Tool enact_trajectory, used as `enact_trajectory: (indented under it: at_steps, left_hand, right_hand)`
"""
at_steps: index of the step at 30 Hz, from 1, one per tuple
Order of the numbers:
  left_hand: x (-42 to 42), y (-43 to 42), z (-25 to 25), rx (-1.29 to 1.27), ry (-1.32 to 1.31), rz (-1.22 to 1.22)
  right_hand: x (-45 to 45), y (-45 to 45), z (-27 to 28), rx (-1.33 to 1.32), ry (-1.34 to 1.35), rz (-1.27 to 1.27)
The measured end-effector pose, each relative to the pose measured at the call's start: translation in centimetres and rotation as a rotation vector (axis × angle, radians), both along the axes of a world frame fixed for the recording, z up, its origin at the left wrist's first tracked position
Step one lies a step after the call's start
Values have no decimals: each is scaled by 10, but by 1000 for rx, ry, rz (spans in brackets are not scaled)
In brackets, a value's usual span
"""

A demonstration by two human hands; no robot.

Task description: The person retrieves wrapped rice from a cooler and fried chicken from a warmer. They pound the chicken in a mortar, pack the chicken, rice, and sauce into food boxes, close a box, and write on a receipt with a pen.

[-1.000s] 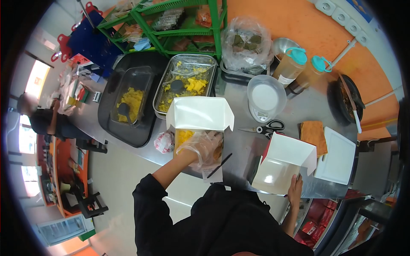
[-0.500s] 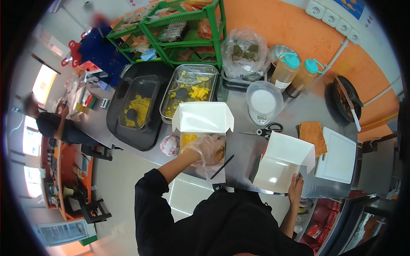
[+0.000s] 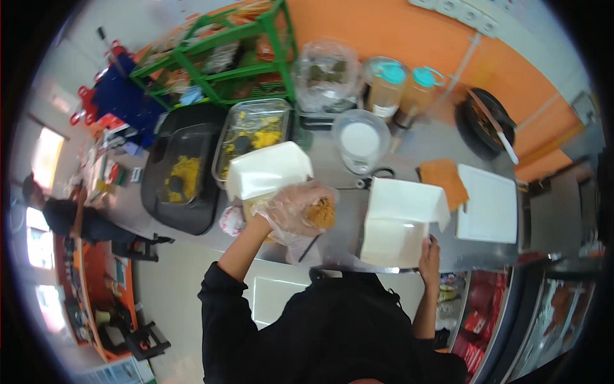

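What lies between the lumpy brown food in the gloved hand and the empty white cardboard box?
Bare steel counter between food and box, in the head view.

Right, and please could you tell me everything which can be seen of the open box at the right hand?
The box looks like glossy white card, slightly creamy inside. It stands open near the front edge of the steel table, lid raised at the back, one flap jutting right. No food shows inside. The right hand touches its lower right side. The scissors lie behind its left corner. Its outside is mostly hidden.
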State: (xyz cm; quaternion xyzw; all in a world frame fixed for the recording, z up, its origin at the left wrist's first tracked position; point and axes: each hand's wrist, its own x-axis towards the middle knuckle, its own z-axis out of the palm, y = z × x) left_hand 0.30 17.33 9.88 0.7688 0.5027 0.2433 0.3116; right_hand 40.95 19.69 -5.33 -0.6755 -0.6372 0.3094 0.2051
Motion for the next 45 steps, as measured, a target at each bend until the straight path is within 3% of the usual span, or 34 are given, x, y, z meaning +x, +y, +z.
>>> enact_trajectory:
  at_steps: [1,2,6,9,13,21,23,27,29,30,32,33,35,37,39,40,41,43,44,45]
  left_hand:
    - [20,9,0,-18,143,-92]
    - [44,18,-4,-11,124,-131]
    - [149,45,-12,-137,345,-540]
    - [205,65,-76,-202,415,-562]
    - [238,86,-102,-264,327,-471]
    - [246,55,-77,-251,233,-176]
    - [244,48,-86,-265,192,-142]
    - [226,27,-65,-194,208,8]
    - [213,17,-56,-168,-104,30]
    - [207,12,-63,-167,-100,49]
    - [195,-5,-86,-391,-782,81]
    - [189,-17,-87,-392,-779,94]
    - [172,-40,-84,-546,-1536,177]
    - [158,-78,-89,-319,-1737,325]
    - [112,-101,-106,80,-1748,501]
    - [85,-111,-93,258,-1573,719]
    - [34,-124,-104,236,-1133,1137]
    - [-39,-145,-97,254,-199,1477]
    - [-25,-151,-38,81,319,1520]
    - [-41,-157,-36,-23,434,1350]
  right_hand:
    - [2,-1,-4,0,0,-13]
    - [-7,-3,17,-78,58,-52]
    - [-1,-5,-2,28,53,-19]
    - [-2,-7,1,-32,28,-37]
    - [-8,-11,15,39,123,-2]
    - [-4,-11,-2,-15,149,-68]
    - [-3,-10,-22,91,87,-78]
    - [-5,-10,-9,16,181,-47]
    - [4,-6,-10,93,159,-55]
    - [8,-3,-3,91,165,-36]
    - [18,-4,10,-182,482,-190]
    - [24,-5,3,-64,474,-219]
    - [43,-16,5,5,429,-192]
    - [61,-27,-3,89,395,-153]
    - [73,-45,-21,51,483,-216]
    - [72,-54,-24,53,499,-215]
    - [72,-64,-23,75,503,-210]
    - [77,-82,-20,95,507,-211]
    - [79,-86,-19,93,505,-176]
    - [76,-87,-17,95,507,-145]
